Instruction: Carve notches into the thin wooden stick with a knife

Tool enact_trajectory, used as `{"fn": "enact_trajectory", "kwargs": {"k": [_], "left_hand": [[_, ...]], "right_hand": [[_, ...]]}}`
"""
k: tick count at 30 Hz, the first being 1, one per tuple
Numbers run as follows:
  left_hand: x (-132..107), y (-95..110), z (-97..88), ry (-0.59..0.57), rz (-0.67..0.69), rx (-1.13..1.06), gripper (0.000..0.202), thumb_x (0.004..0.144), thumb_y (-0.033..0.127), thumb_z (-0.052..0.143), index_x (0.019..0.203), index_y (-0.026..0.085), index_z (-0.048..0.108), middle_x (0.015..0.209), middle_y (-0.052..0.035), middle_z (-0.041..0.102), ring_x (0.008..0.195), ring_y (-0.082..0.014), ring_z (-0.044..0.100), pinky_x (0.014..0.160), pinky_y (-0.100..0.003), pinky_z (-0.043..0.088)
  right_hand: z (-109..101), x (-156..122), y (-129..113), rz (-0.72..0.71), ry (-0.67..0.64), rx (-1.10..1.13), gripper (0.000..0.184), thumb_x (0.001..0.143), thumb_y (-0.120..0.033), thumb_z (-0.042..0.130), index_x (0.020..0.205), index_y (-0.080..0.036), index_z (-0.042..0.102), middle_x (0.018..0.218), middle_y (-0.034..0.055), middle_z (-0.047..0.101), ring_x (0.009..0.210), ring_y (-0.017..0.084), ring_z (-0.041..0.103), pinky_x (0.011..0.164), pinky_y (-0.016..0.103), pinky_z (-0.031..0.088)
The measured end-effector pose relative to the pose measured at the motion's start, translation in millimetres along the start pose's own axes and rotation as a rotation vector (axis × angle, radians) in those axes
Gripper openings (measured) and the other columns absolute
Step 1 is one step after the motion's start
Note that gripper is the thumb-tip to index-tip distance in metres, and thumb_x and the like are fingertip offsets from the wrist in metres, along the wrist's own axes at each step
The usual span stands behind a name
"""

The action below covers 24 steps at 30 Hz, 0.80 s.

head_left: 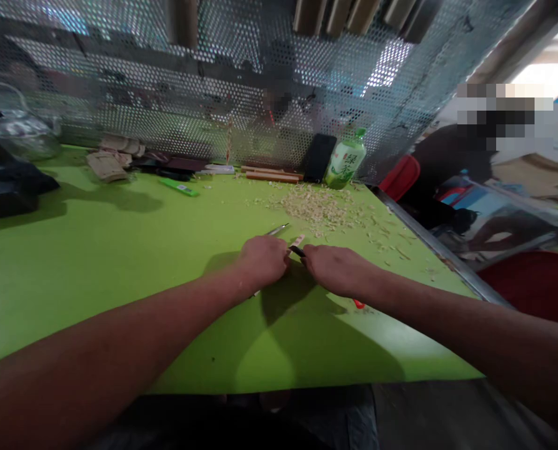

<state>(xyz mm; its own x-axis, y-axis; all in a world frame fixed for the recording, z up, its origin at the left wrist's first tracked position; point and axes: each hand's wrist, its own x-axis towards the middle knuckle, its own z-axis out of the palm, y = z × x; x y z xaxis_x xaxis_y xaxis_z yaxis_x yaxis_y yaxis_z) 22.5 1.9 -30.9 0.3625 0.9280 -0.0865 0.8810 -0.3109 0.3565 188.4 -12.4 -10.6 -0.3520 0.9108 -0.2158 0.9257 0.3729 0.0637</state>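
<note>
My left hand (265, 259) is closed around a thin pale wooden strip (298, 240), whose far end pokes out past the fingers. My right hand (337, 267) grips a dark-bladed knife (297, 251), and the blade meets the strip right between the two hands. Just beyond the left fingers shows a slim pointed metal tool (277, 229); whether it lies on the table or is held is unclear. Under my right wrist a small red piece (358, 304) peeks out, mostly hidden. Pale wood shavings (318, 206) are heaped beyond the hands.
The green table (119, 262) ends at a metal edge (438, 250) on the right. Along the perforated metal screen (241, 81) stand a green-tea bottle (347, 159), a black phone-like slab (319, 157), wooden sticks (272, 176) and a green cutter (179, 187). Another person (452, 156) sits at right.
</note>
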Motion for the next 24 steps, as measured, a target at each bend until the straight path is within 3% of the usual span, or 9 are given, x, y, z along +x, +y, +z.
{"fn": "enact_trajectory", "kwargs": {"k": [3, 8, 12, 18, 22, 24], "left_hand": [[-1.0, 2.0, -3.7, -0.018, 0.035, 0.089, 0.024, 0.084, 0.029, 0.053, 0.082, 0.015, 0.072, 0.076, -0.0148, 0.068, 0.078, -0.0303, 0.068, 0.073, -0.041, 0.054], [-0.2, 3.1, -5.4, -0.017, 0.045, 0.104, 0.019, 0.083, 0.023, 0.056, 0.086, 0.013, 0.072, 0.074, -0.0139, 0.066, 0.078, -0.0304, 0.068, 0.075, -0.042, 0.054], [-0.6, 2.5, -1.7, 0.000, 0.051, 0.093, 0.024, 0.086, 0.028, 0.053, 0.084, 0.014, 0.072, 0.074, -0.0133, 0.067, 0.075, -0.0282, 0.068, 0.074, -0.040, 0.055], [-2.4, 4.0, 0.2, 0.037, 0.146, 0.182, 0.028, 0.088, 0.023, 0.046, 0.093, 0.013, 0.071, 0.082, -0.0153, 0.070, 0.081, -0.0276, 0.069, 0.075, -0.037, 0.055], [-2.5, 6.3, -6.1, -0.019, 0.077, 0.196, 0.026, 0.087, 0.024, 0.049, 0.092, 0.013, 0.073, 0.078, -0.0149, 0.070, 0.081, -0.0286, 0.070, 0.074, -0.038, 0.056], [-2.2, 7.0, -8.6, -0.036, 0.059, 0.206, 0.024, 0.085, 0.022, 0.051, 0.091, 0.013, 0.073, 0.078, -0.0150, 0.070, 0.079, -0.0284, 0.070, 0.072, -0.038, 0.056]], "right_hand": [[-12.6, 10.3, -0.8, -0.030, -0.063, -0.013, 0.023, 0.090, -0.021, 0.040, 0.090, -0.019, 0.063, 0.090, 0.0141, 0.071, 0.071, 0.022, 0.063, 0.055, 0.030, 0.034], [-23.9, 25.0, 1.9, -0.096, -0.147, -0.044, 0.020, 0.084, -0.013, 0.045, 0.079, -0.020, 0.063, 0.082, 0.0126, 0.070, 0.059, 0.019, 0.056, 0.052, 0.031, 0.032], [-12.0, 11.5, 1.0, -0.071, -0.044, 0.002, 0.022, 0.087, -0.017, 0.041, 0.084, -0.020, 0.062, 0.083, 0.0117, 0.070, 0.064, 0.018, 0.058, 0.054, 0.029, 0.033], [6.0, -2.7, 2.0, 0.024, 0.024, 0.113, 0.023, 0.090, -0.021, 0.037, 0.088, -0.017, 0.060, 0.079, 0.0112, 0.068, 0.063, 0.017, 0.057, 0.055, 0.028, 0.033], [-18.1, 17.1, 2.2, -0.085, -0.119, 0.112, 0.019, 0.088, -0.017, 0.044, 0.078, -0.018, 0.060, 0.076, 0.0096, 0.066, 0.058, 0.015, 0.052, 0.054, 0.028, 0.033], [-32.0, 25.4, 0.8, -0.064, -0.259, 0.090, 0.020, 0.088, -0.017, 0.045, 0.074, -0.017, 0.059, 0.062, 0.0068, 0.060, 0.049, 0.013, 0.045, 0.050, 0.029, 0.031]]}}
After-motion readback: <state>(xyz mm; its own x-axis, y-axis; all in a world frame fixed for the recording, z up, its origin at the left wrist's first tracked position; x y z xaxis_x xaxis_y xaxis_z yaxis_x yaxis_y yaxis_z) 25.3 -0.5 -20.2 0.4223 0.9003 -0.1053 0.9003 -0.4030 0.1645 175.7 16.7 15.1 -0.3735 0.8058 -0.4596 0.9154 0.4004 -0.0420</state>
